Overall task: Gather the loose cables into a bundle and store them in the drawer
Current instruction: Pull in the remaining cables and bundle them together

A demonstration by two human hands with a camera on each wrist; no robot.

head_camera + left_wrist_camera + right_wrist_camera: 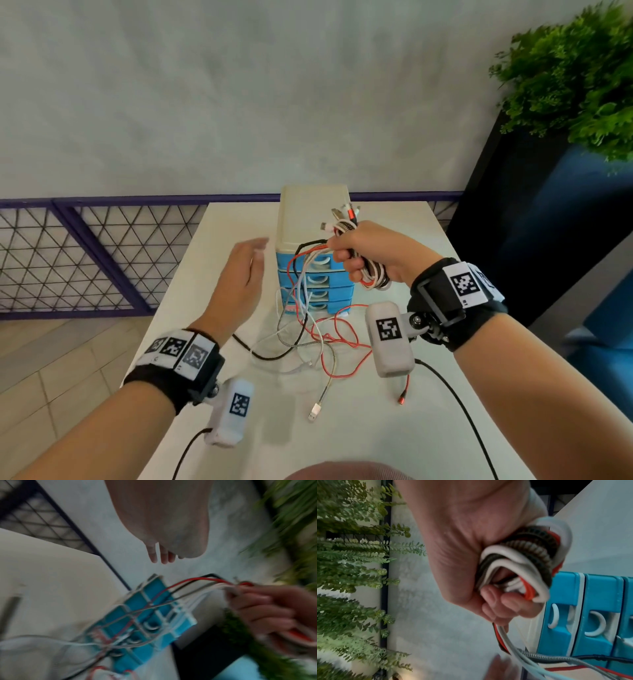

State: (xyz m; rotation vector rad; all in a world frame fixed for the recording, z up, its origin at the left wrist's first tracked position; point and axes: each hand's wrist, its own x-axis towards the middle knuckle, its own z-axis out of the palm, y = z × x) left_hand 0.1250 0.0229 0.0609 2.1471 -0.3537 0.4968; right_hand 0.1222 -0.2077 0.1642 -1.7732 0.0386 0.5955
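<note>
My right hand (356, 253) grips a folded bundle of cables (371, 277) in red, white, black and braided grey, raised in front of the drawer unit (313, 240). In the right wrist view the bundle's loops (523, 561) bulge out of my fist (496, 605). Connector ends (342, 214) stick up above the fist. The loose cable tails (318, 339) hang down over the blue drawers (337, 293) and sprawl on the white table (445, 394). My left hand (239, 270) hovers with straight fingers left of the unit, holding nothing. All drawers look closed.
The cream-topped drawer unit stands mid-table toward the far edge. A purple mesh railing (85, 253) runs behind and to the left. A dark planter with green foliage (582, 75) stands at the right. Black wrist-camera leads (455, 404) trail over the table's near part.
</note>
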